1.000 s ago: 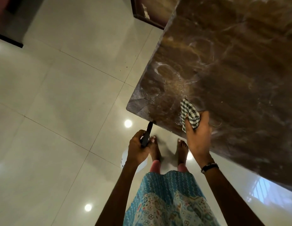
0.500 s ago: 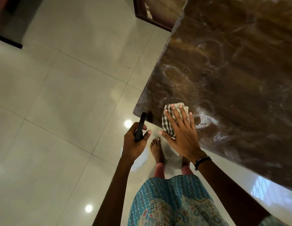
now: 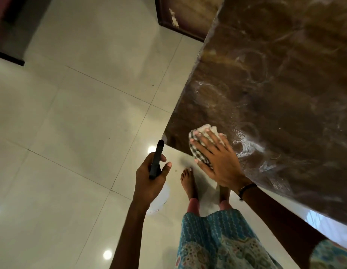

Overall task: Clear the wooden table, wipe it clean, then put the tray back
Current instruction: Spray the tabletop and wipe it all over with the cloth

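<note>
Fingers [image 3: 202, 141] of the right hand [image 3: 217, 162] lie straight and spread, pressing flat on the checked cloth [image 3: 196, 152]. Cloth sits bunched under the palm at the near corner of the wooden table [image 3: 275, 84], its light end poking out past the fingertips and its checked part showing on the thumb side. Judgement: cloth is soft, light, limp, probably damp; it will bunch and slide, so a flat palm over its middle holds it better than a pinch at an edge. Table surface looks glossy and wet, so likely slippery.

Left hand [image 3: 151, 181] is off the table, over the floor [image 3: 71, 113], fingers curled round a slim black object [image 3: 156, 160] that stands up out of the fist; what it is I cannot tell.

White soapy streaks [image 3: 246, 144] lie just beside the cloth, swirl marks farther across the table. Tray not in view.
</note>
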Motion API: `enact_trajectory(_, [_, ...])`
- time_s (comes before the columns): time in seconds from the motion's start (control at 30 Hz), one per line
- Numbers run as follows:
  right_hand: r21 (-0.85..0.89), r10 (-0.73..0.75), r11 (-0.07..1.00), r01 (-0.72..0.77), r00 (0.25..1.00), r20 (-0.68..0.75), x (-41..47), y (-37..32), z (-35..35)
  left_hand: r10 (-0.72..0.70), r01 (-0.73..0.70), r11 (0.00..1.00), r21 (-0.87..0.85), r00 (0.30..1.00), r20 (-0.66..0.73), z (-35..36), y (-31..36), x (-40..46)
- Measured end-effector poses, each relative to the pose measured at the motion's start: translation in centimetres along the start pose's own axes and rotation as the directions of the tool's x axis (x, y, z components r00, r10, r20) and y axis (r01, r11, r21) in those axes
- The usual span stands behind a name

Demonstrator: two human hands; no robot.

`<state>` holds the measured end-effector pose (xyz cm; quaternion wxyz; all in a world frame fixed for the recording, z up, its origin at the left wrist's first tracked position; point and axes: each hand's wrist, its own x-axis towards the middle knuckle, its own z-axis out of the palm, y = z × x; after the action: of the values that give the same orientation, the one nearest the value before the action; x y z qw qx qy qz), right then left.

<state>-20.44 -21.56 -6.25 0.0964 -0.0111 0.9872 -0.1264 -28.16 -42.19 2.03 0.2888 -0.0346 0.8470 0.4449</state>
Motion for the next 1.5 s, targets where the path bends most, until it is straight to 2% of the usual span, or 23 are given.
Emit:
enact_trajectory(0.07, [0.021,0.167,0.986,-0.166,0.985,-0.047,1.5,-0.1,-0.4,0.003,-0.003,1.000,-0.001,1.000,-0.001,0.0,0.2,0.1])
enact_trajectory(0.13, [0.080,0.249,0.967,-0.242,0.963,-0.101,4.9,-1.8,-0.7,0.009,-0.009,1.000,0.000,1.000,-0.010,0.1,0.3,0.2])
enact_trajectory(0.2, [0.087,0.196,0.978,-0.188,0.976,-0.097,8.2,-4.1,-0.4,0.029,-0.029,1.000,0.006,1.000,-0.003,0.2,0.5,0.2])
enact_trajectory(0.27, [0.032,0.060,0.998,-0.057,0.996,-0.069,9.2,-5.7,0.0,0.048,-0.048,0.998,0.027,0.999,0.015,0.3,0.6,0.3])
enact_trajectory(0.37, [-0.001,-0.106,0.994,0.106,0.993,-0.052,5.8,-5.4,0.3,0.065,-0.067,0.997,0.048,0.997,0.040,0.2,1.0,0.4])
enact_trajectory(0.43, [-0.007,-0.116,0.993,0.116,0.992,-0.051,2.4,-3.6,0.4,0.066,-0.069,0.995,0.065,0.997,0.047,0.2,1.4,0.5])
enact_trajectory(0.53, [0.010,0.058,0.998,-0.058,0.998,-0.027,-0.1,-0.4,0.0,0.064,-0.067,0.996,0.063,0.996,0.059,0.2,2.0,1.1])
enact_trajectory(0.6, [0.059,0.215,0.975,-0.212,0.975,-0.047,1.3,-0.3,-0.3,0.069,-0.073,0.996,0.057,0.996,0.063,0.4,2.2,1.4])
enact_trajectory(0.67, [0.109,0.303,0.950,-0.292,0.947,-0.108,4.3,-1.8,-0.8,0.096,-0.100,0.993,0.061,0.994,0.060,0.6,2.6,1.7])
enact_trajectory(0.73, [0.121,0.265,0.960,-0.251,0.957,-0.120,7.3,-3.4,-0.6,0.134,-0.139,0.988,0.069,0.989,0.067,1.0,3.0,1.8])
enact_trajectory(0.8, [0.040,0.125,0.992,-0.123,0.990,-0.061,8.2,-4.3,-0.1,0.164,-0.172,0.983,0.069,0.981,0.106,1.6,3.3,1.7])
enact_trajectory(0.87, [-0.001,0.008,1.000,-0.008,1.000,-0.001,6.4,-4.2,0.1,0.172,-0.186,0.979,0.079,0.974,0.150,2.0,3.6,1.7])
enact_trajectory(0.93, [0.046,-0.007,0.999,0.007,1.000,-0.003,2.9,-3.1,0.1,0.179,-0.198,0.976,0.095,0.968,0.176,2.5,3.9,1.7])
enact_trajectory(1.07, [0.044,0.198,0.979,-0.197,0.980,-0.006,-3.0,1.6,0.0,0.145,-0.162,0.984,0.077,0.972,0.187,3.4,4.5,2.0])
enact_trajectory(1.2, [0.093,0.400,0.914,-0.395,0.915,-0.046,-2.1,3.2,-1.0,0.086,-0.105,0.991,0.079,0.972,0.220,5.0,4.8,2.7])
enact_trajectory(1.3, [0.140,0.443,0.892,-0.430,0.893,-0.076,-1.2,2.8,-0.7,0.057,-0.088,0.989,0.122,0.970,0.237,6.1,5.1,2.8])
enact_trajectory(1.5, [0.125,0.409,0.908,-0.399,0.910,-0.072,-1.7,3.6,-0.4,-0.030,0.003,0.988,0.154,0.984,0.173,6.8,5.7,3.2])
